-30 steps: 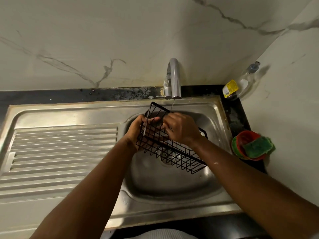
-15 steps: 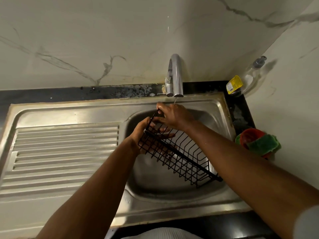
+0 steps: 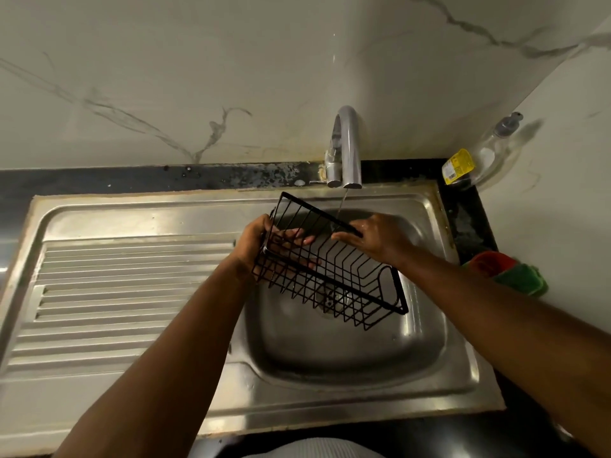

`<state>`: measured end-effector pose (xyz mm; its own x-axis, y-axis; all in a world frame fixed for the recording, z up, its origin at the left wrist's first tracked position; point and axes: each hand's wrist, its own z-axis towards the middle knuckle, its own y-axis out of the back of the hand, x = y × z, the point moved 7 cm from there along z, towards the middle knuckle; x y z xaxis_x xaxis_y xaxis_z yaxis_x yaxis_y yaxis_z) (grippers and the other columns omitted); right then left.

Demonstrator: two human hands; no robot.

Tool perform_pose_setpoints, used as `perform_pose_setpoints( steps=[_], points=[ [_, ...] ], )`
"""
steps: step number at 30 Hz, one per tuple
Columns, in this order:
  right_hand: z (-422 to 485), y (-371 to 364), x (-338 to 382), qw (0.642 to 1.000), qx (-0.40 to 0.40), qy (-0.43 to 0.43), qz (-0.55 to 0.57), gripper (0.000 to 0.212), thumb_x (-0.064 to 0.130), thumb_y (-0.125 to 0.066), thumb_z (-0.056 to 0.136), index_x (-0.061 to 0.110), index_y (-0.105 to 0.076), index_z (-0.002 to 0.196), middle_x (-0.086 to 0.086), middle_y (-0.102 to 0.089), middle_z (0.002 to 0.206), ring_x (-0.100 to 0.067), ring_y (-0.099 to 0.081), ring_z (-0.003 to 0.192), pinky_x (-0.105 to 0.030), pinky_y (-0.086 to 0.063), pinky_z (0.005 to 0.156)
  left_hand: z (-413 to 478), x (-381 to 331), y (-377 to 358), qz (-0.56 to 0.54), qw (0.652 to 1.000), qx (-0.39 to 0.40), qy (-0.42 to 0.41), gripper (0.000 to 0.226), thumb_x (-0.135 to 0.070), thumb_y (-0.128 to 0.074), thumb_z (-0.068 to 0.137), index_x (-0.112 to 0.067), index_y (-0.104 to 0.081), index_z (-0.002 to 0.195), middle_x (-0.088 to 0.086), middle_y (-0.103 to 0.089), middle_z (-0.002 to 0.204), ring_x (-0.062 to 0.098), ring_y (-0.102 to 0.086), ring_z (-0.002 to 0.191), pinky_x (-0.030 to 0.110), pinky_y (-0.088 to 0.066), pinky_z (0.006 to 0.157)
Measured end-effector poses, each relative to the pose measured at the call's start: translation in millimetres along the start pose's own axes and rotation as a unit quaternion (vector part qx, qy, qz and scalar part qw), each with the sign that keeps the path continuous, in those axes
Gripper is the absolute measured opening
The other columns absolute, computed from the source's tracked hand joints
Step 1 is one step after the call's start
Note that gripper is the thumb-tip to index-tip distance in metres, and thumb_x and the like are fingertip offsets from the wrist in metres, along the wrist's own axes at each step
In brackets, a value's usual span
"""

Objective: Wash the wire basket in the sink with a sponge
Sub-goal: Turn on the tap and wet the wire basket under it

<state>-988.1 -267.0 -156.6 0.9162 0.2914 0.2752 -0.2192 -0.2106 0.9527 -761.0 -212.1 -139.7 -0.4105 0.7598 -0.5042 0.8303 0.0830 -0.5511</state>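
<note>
Dim warm light, glare on the steel sink (image 3: 429, 385), soft focus, wide-angle bending at edges

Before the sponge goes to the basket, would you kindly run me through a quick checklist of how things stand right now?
1. Basket held firmly: ok. The left hand grips one end of the wire basket; the right hand is on its upper rim.
2. Basket over the sink bowl: ok, tilted, clear of the bottom.
3. Water running: ok, a thin stream falls from the tap onto the basket.
4. Sponge in hand: not ok. The green sponge lies on the red bowl at the right.
5. A hand free to fetch it: not ok, both are on the basket.
6. Soap on the sponge: cannot tell.
</note>
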Motion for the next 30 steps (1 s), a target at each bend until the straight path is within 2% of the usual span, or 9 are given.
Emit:
perform_pose_setpoints(
  steps=[5, 8, 12, 15, 19, 22, 24, 27, 30],
  points=[
    [19.8, 6.8, 30.3, 0.999, -0.016, 0.042, 0.018, 0.082, 0.086, -0.042, 0.083, 0.025, -0.062, 0.134, 0.003, -0.069, 0.085, -0.009, -0.059, 0.070, -0.024, -0.045, 0.063, 0.1, -7.3, -12.3, 0.055, 0.998, -0.008, -0.032, 0.076, -0.019, -0.019, 0.105, -0.008, -0.065, 0.045, 0.011, -0.076, 0.076, 0.025, -0.072, 0.083, 0.033, -0.058, 0.078],
    [37.6, 23.2, 56.0, 0.991, -0.095, 0.068, 0.059, 0.080, 0.083, -0.040, 0.089, 0.020, -0.063, 0.133, 0.000, -0.072, 0.086, -0.012, -0.063, 0.072, -0.028, -0.053, 0.071, -2.6, -6.8, -30.4, 0.118, 0.992, 0.000, -0.048, 0.056, -0.015, -0.022, 0.105, -0.009, -0.070, 0.078, 0.007, -0.075, 0.066, 0.023, -0.074, 0.065, 0.024, -0.058, 0.050],
    [54.4, 30.2, 82.2, 0.981, -0.177, 0.075, 0.008, 0.076, 0.077, -0.033, 0.097, 0.017, -0.062, 0.133, -0.007, -0.077, 0.097, -0.029, -0.075, 0.090, -0.042, -0.062, 0.073, -2.6, -3.8, -33.5, 0.082, 0.996, -0.002, -0.041, 0.047, -0.018, -0.022, 0.101, -0.003, -0.064, 0.117, 0.018, -0.078, 0.099, 0.030, -0.079, 0.084, 0.041, -0.064, 0.061],
    [61.1, 21.8, 85.4, 0.989, -0.128, 0.067, -0.031, 0.090, 0.085, -0.028, 0.091, 0.018, -0.049, 0.147, -0.010, -0.077, 0.100, -0.033, -0.074, 0.099, -0.047, -0.062, 0.083, -1.8, -3.6, -21.8, 0.050, 0.998, 0.001, -0.033, 0.056, -0.025, -0.026, 0.095, 0.004, -0.060, 0.128, 0.027, -0.072, 0.119, 0.042, -0.072, 0.101, 0.048, -0.063, 0.075],
    [53.6, 8.4, 48.9, 0.999, 0.013, 0.036, 0.009, 0.101, 0.083, -0.061, 0.078, 0.023, -0.035, 0.156, -0.011, -0.073, 0.113, -0.028, -0.070, 0.106, -0.041, -0.057, 0.094, -5.9, -7.4, 3.1, 0.017, 0.999, -0.024, -0.034, 0.067, -0.035, -0.038, 0.078, 0.004, -0.057, 0.129, 0.030, -0.060, 0.133, 0.045, -0.066, 0.112, 0.049, -0.061, 0.082],
    [37.5, 0.4, 10.8, 0.994, 0.047, -0.029, 0.090, 0.070, 0.067, -0.085, 0.067, 0.025, -0.066, 0.120, 0.003, -0.072, 0.100, -0.015, -0.069, 0.091, -0.036, -0.060, 0.083, -6.2, -15.8, 9.9, 0.004, 0.999, -0.037, -0.026, 0.058, -0.033, -0.035, 0.075, -0.004, -0.061, 0.119, 0.025, -0.066, 0.126, 0.043, -0.069, 0.108, 0.048, -0.059, 0.085],
    [31.1, -7.8, 1.3, 0.990, 0.071, -0.037, 0.120, 0.050, 0.056, -0.093, 0.063, 0.026, -0.066, 0.092, 0.006, -0.068, 0.083, -0.011, -0.065, 0.076, -0.043, -0.061, 0.073, -9.1, -20.2, 6.8, 0.020, 0.998, -0.043, -0.032, 0.060, -0.033, -0.037, 0.075, -0.004, -0.062, 0.120, 0.025, -0.067, 0.126, 0.045, -0.066, 0.115, 0.052, -0.055, 0.093],
    [33.5, -6.3, 2.5, 0.986, 0.121, -0.052, 0.103, 0.046, 0.048, -0.096, 0.061, 0.023, -0.065, 0.084, 0.006, -0.068, 0.080, -0.012, -0.065, 0.074, -0.043, -0.060, 0.073, -6.4, -15.1, 13.1, 0.044, 0.997, -0.055, -0.024, 0.070, -0.035, -0.038, 0.077, 0.001, -0.055, 0.134, 0.031, -0.062, 0.138, 0.054, -0.055, 0.131, 0.063, -0.038, 0.115],
    [40.7, 2.1, 21.6, 0.984, 0.174, -0.030, 0.029, 0.049, 0.043, -0.096, 0.061, 0.031, -0.059, 0.090, 0.010, -0.063, 0.089, -0.013, -0.062, 0.085, -0.034, -0.053, 0.070, -5.5, -8.1, 14.5, 0.044, 0.997, -0.065, -0.024, 0.071, -0.035, -0.043, 0.075, 0.006, -0.056, 0.132, 0.028, -0.066, 0.134, 0.050, -0.058, 0.130, 0.064, -0.045, 0.108]
  ],
)
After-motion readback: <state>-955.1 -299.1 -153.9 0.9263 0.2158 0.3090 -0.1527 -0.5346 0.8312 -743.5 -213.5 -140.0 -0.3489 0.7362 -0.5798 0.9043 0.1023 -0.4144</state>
